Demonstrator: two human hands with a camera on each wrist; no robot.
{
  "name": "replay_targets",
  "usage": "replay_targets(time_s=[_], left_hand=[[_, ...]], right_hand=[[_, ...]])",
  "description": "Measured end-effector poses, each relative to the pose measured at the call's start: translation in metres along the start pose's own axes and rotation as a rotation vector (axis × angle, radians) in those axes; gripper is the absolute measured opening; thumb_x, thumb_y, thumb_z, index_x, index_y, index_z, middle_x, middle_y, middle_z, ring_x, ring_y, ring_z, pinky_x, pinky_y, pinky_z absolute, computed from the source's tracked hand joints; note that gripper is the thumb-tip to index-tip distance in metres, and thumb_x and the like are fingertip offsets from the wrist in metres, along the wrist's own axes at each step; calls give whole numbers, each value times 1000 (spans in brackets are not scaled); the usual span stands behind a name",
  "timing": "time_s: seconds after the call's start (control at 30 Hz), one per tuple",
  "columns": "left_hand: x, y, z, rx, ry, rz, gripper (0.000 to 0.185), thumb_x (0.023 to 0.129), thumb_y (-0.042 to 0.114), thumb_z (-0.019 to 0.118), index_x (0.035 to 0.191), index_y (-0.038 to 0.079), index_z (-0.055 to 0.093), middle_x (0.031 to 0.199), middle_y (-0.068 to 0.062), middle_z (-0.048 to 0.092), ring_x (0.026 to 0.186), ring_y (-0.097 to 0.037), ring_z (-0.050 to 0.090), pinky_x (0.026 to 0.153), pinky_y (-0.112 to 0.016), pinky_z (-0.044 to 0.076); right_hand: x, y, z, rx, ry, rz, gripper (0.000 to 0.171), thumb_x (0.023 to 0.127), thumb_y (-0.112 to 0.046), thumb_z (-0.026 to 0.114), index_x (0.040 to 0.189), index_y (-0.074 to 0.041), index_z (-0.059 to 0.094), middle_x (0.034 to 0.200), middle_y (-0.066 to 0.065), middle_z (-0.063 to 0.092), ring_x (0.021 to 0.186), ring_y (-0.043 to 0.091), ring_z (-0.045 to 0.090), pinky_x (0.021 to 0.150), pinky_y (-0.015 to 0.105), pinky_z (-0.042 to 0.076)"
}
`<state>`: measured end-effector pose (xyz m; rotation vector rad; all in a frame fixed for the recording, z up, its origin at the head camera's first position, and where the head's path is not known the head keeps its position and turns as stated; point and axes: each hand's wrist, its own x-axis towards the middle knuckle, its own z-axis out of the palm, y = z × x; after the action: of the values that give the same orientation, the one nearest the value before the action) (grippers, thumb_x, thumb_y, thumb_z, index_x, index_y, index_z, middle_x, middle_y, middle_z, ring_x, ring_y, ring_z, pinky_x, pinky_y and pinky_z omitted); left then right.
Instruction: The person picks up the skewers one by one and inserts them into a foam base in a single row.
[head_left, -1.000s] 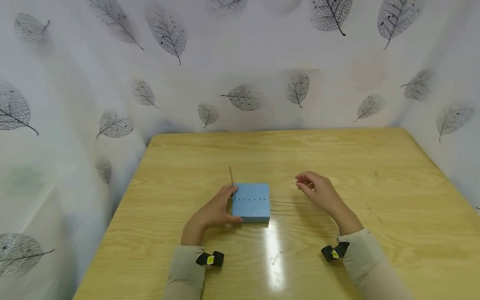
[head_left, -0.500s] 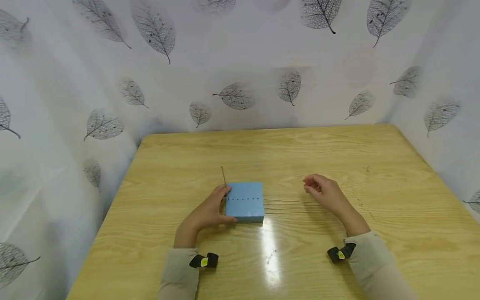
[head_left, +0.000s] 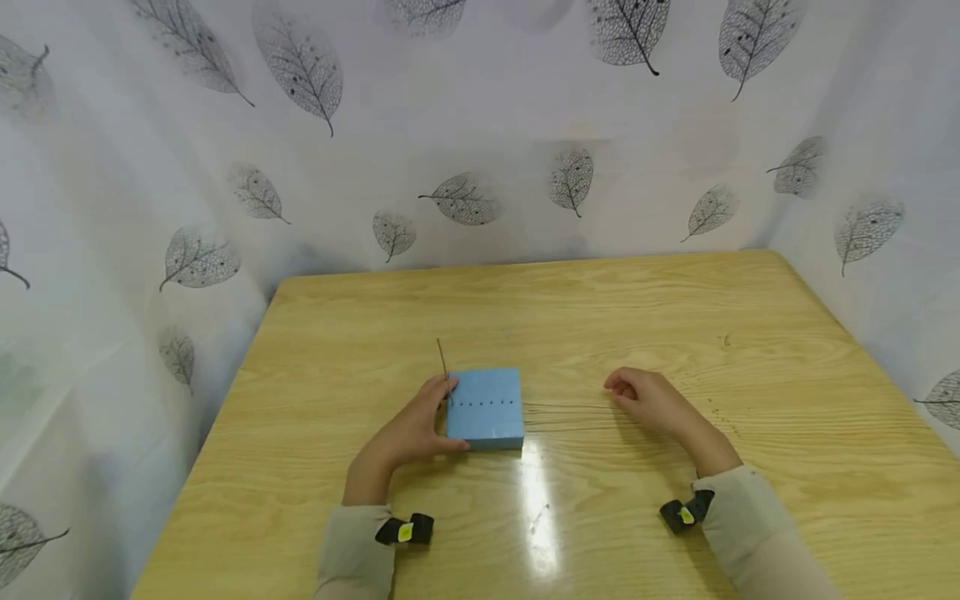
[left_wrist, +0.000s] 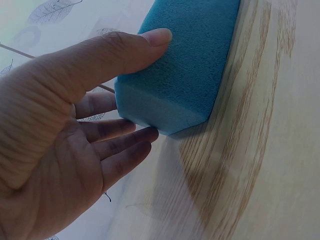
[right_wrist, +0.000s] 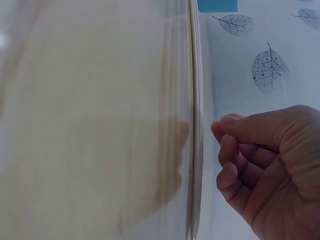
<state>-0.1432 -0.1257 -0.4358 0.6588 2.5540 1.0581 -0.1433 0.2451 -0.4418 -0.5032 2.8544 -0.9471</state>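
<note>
My left hand (head_left: 408, 433) grips a light blue foam block (head_left: 485, 417) by its left end. Its thumb lies on the near side and the fingers reach round the far side. A row of small dark holes crosses the block's top. One thin brown stick (head_left: 442, 357) stands up, slightly tilted, at the leftmost hole, close by my left fingertips. To the right of the block, several thin sticks (head_left: 566, 408) lie along the table. My right hand (right_wrist: 265, 160) is at their right part, thumb tip against the index fingertip, other fingers curled, nothing visible between them.
The wood-grain table (head_left: 360, 325) extends round the block on all sides. Behind it and at both sides hangs a pale curtain (head_left: 495, 108) printed with leaves. A dark strap (head_left: 408, 530) with a yellow patch sits on each sleeve.
The right hand has moved to the right, away from the block, and come down toward the sticks. Its fingers have drawn closer together. The left hand keeps hold of the block.
</note>
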Motion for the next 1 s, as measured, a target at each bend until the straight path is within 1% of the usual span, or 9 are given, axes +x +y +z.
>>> replay_targets(time_s=[0.3, 0.47, 0.73, 1.0], left_hand=[[-2, 3, 0, 4, 4, 10, 97, 72, 21, 84, 146, -4, 26, 152, -23, 20, 139, -36, 23, 111, -47, 24], [-2, 3, 1, 9, 4, 4, 97, 72, 20, 84, 146, -4, 26, 152, -22, 21, 139, -35, 24, 111, -46, 24], [-1, 5, -1, 13, 7, 14, 97, 72, 21, 84, 146, -5, 27, 152, -22, 22, 139, -34, 24, 111, -46, 25], [-3, 4, -1, 12, 1, 10, 97, 72, 22, 84, 146, -5, 27, 152, -21, 22, 139, -34, 24, 111, -46, 24]], right_hand=[[3, 0, 3, -10, -56, -27, 10, 86, 4, 59, 92, -2, 64, 82, 2, 62, 75, 14, 55, 66, 33, 48], [5, 0, 3, -8, -76, -29, 11, 86, 5, 58, 92, -2, 64, 83, 2, 62, 75, 14, 55, 66, 32, 48], [6, 0, 2, -31, -96, -19, 12, 86, 6, 58, 91, -3, 64, 85, 3, 64, 77, 15, 57, 69, 33, 49], [6, -3, 4, -56, -104, -47, 13, 87, 7, 57, 87, -4, 64, 86, 4, 65, 80, 19, 59, 71, 38, 50]])
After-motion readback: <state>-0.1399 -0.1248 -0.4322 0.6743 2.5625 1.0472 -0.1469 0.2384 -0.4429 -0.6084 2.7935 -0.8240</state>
